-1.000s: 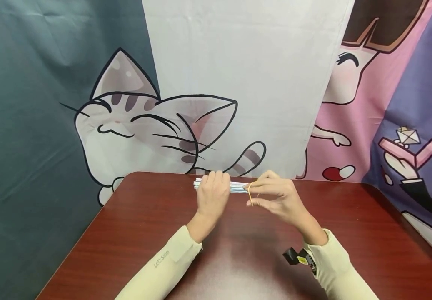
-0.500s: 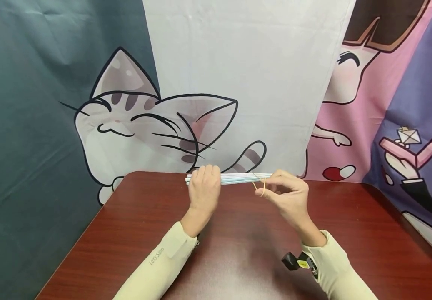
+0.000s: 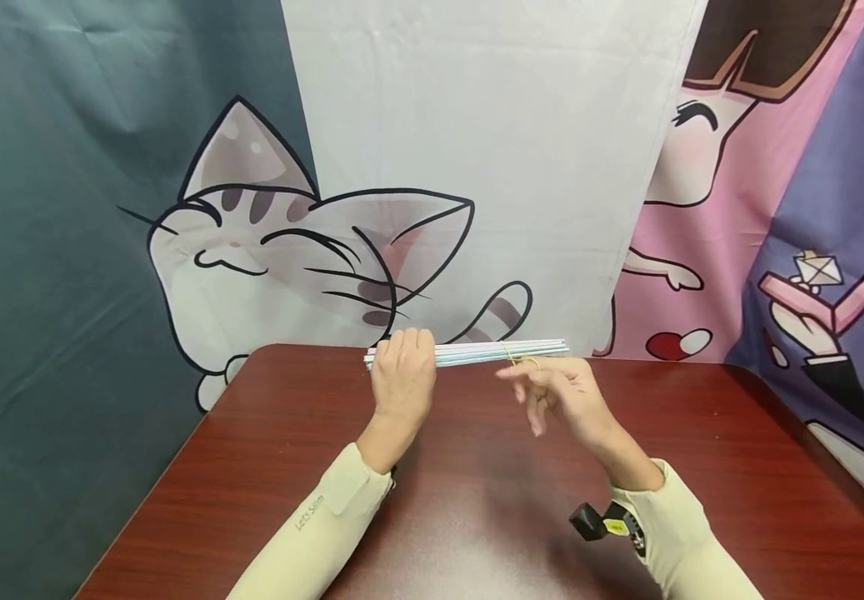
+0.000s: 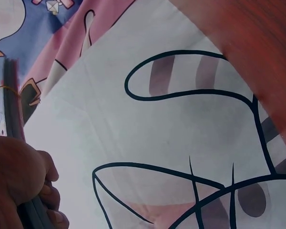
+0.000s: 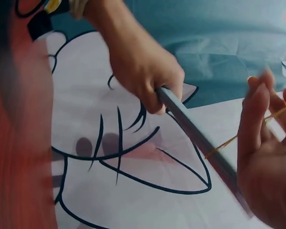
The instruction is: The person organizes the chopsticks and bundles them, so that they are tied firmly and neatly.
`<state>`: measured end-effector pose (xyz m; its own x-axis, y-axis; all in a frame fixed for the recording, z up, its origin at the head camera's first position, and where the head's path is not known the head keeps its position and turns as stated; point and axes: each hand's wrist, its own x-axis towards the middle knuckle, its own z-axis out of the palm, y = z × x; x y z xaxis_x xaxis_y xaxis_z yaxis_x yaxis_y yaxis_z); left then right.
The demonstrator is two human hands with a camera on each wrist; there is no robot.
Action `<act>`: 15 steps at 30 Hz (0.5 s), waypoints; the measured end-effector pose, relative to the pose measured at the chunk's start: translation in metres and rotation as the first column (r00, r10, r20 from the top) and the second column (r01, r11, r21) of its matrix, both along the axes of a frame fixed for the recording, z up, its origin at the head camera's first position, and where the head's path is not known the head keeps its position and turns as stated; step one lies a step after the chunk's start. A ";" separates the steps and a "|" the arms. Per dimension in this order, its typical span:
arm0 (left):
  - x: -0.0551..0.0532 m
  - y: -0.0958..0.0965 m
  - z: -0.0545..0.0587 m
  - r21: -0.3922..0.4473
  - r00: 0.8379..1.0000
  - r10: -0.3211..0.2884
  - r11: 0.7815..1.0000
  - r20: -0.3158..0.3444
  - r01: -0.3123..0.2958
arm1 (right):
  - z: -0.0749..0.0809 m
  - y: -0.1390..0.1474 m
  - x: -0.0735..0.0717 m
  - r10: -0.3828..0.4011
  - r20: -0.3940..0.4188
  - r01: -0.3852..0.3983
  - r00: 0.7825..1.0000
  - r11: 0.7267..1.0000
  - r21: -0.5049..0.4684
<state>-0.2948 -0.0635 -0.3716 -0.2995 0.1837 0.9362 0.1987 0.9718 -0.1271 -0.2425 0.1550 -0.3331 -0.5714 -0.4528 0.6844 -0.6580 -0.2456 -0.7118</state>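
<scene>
My left hand grips a bundle of thin white, pinkish and blue-green straws near its left end, holding it roughly level above the table's far edge. A yellow rubber band runs round the bundle toward its right part. From there the band stretches to my right hand, whose fingers pass through the loop, fairly straight and slightly spread, just below the straws. In the left wrist view the bundle rises out of the fist. Blur in the right wrist view hides some of the right fingertips.
A reddish-brown wooden table lies under both arms. Behind it hangs a cloth backdrop with a cartoon cat and other figures. A small black camera sticks out from the right wrist.
The bundle and left hand have shifted slightly left and up. My right hand has turned, its fingers now pointing left and down, and the straws' right end shows past the band.
</scene>
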 end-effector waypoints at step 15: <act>0.001 -0.006 0.004 0.031 1.000 -0.003 1.000 0.019 0.003 | -0.013 -0.008 -0.001 -0.071 -0.039 0.061 0.997 0.975 -0.214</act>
<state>-0.2938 -0.0693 -0.3676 -0.3171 0.1561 0.9355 0.2039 0.9745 -0.0935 -0.2430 0.1465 -0.3460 -0.5612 -0.2561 0.7871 -0.7085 -0.3430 -0.6167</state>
